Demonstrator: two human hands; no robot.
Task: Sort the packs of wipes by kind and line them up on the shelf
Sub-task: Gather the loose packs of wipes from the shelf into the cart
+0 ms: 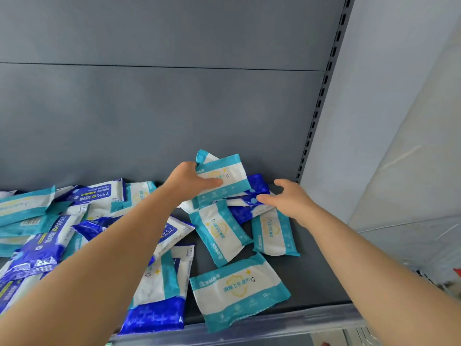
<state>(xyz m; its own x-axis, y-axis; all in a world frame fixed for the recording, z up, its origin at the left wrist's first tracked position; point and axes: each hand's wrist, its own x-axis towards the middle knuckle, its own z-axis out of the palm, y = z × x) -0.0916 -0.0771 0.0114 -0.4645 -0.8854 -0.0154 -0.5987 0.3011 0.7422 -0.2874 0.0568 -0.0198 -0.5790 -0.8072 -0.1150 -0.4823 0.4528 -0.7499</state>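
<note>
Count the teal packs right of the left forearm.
5 teal packs: one in the left hand's grip, two side by side below, one at the shelf front, one beside the forearm. More may be hidden.

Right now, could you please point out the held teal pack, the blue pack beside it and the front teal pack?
held teal pack [232, 172]: head view, white middle panel.
blue pack [259, 183]: head view, dark blue end.
front teal pack [237, 287]: head view, yellow shield.
</note>
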